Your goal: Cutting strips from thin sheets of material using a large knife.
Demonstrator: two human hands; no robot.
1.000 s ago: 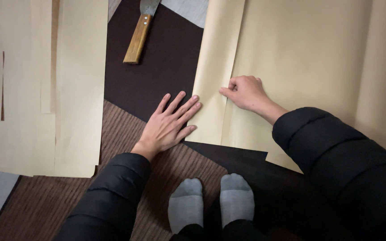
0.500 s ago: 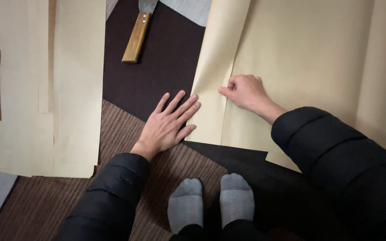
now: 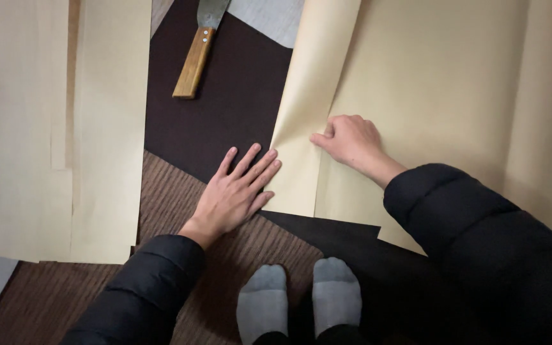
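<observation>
Beige paper sheet [image 3: 429,83] pinched by right hand [image 3: 351,142]; left hand [image 3: 236,191] flat, fingers spread.

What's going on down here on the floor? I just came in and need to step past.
A person in a black jacket is working with a large sheet of tan paper on the floor. The left hand lies flat, fingertips at the paper's edge. The right hand presses on the sheet at a crease. A wooden-handled scraper lies beyond the hands, and more tan strips lie to the left.

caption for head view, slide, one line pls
Left hand flat at the edge of a tan paper sheet, right hand pinching its fold, wooden-handled scraper beyond.
</observation>
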